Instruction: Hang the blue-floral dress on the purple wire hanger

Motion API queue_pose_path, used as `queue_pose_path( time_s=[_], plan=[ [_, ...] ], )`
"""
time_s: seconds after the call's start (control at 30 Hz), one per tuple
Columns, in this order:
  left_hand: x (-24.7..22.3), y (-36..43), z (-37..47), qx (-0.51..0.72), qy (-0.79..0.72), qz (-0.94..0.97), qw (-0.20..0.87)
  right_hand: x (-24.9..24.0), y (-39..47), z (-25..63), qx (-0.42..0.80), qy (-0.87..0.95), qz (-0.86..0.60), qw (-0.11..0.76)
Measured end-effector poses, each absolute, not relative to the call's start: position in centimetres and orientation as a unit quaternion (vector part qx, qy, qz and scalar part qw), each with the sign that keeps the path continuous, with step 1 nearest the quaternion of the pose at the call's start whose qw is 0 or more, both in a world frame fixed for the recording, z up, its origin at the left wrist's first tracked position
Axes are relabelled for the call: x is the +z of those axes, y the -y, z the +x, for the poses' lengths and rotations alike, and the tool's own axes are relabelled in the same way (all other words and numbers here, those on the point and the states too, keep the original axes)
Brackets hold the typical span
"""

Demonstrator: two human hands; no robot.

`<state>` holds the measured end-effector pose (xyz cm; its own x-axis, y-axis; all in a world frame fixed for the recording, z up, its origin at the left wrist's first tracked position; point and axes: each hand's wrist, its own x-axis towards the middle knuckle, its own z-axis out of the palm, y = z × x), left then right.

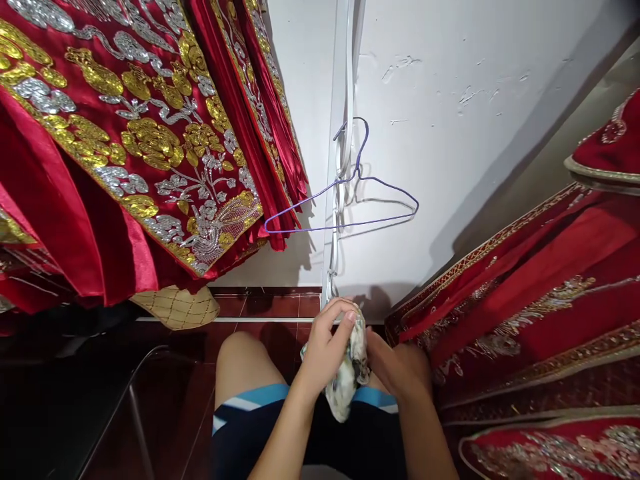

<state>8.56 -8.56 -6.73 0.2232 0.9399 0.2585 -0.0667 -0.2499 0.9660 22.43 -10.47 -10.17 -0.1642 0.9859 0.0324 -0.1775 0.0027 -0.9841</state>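
Observation:
Between my thighs I have a crumpled, pale patterned cloth (343,390) with darker marks. My left hand (325,343) is closed on it from the left, thumb lying along the upper part. Close against the cloth's right side is my right hand (400,370), its fingers stretched toward the fabric and slightly blurred. Some of its fingers are hidden, and whether they touch the cloth is unclear. Above both hands, a purple wire hanger (343,229) hangs bare by its hook at a white strap.
Red garments with gold and silver embroidery (150,140) hang on the left. More red embroidered garments (530,300) fill the right side. A white wall (450,133) stands ahead. At lower left is a black surface with a metal frame (135,407), on a dark red tiled floor (273,307).

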Motion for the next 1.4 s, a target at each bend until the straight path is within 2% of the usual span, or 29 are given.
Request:
queue_pose_path(
  time_s=[0.1,0.2,0.27,0.37,0.43,0.53,0.63,0.7,0.8,0.97,1.07,1.17,1.3,1.4],
  plan=[
    [-7.9,8.6,6.8,0.487,-0.34,0.582,0.555,-9.2,10.6,22.7,0.696,0.503,-0.316,0.404],
    [-9.6,8.7,4.3,0.356,-0.267,0.634,0.633,-7.8,10.1,23.9,0.73,0.491,-0.308,0.361],
    [-10.8,8.7,2.6,0.252,-0.264,0.708,0.605,-6.4,9.4,25.1,0.713,0.484,-0.343,0.373],
    [-11.7,8.1,-0.5,0.179,-0.337,0.804,0.456,-3.6,7.5,27.0,0.645,0.489,-0.404,0.427],
    [-11.2,7.2,-2.7,0.18,-0.387,0.831,0.357,-1.7,5.4,27.6,0.541,0.55,-0.447,0.453],
    [-8.8,5.5,-5.4,0.194,-0.44,0.837,0.263,0.2,1.0,26.7,0.333,0.661,-0.487,0.463],
    [-5.9,4.1,-6.7,0.23,-0.471,0.826,0.207,-0.1,-3.7,24.7,0.226,0.659,-0.457,0.553],
    [-4.6,3.5,-7.0,0.258,-0.484,0.815,0.186,-1.1,-6.1,23.6,0.234,0.651,-0.456,0.559],
    [-3.8,2.7,-7.2,0.285,-0.492,0.806,0.163,-2.7,-8.0,23.4,0.262,0.638,-0.516,0.507],
    [-2.7,1.4,-7.1,0.372,-0.453,0.795,0.154,-3.3,-7.7,25.2,0.199,0.64,-0.52,0.53],
    [-1.6,0.5,-6.3,0.425,-0.431,0.778,0.172,-3.1,-7.3,26.0,0.198,0.656,-0.535,0.495],
    [-0.4,-0.5,-5.2,0.443,-0.408,0.777,0.182,-3.1,-6.5,26.2,0.222,0.64,-0.577,0.456],
    [1.9,-2.0,-3.6,0.472,-0.374,0.775,0.193,-3.1,-4.7,25.7,0.281,0.612,-0.587,0.449],
    [4.7,-3.0,-2.3,0.426,-0.355,0.803,0.218,-2.9,-3.5,24.9,0.319,0.602,-0.585,0.44]
  ],
)
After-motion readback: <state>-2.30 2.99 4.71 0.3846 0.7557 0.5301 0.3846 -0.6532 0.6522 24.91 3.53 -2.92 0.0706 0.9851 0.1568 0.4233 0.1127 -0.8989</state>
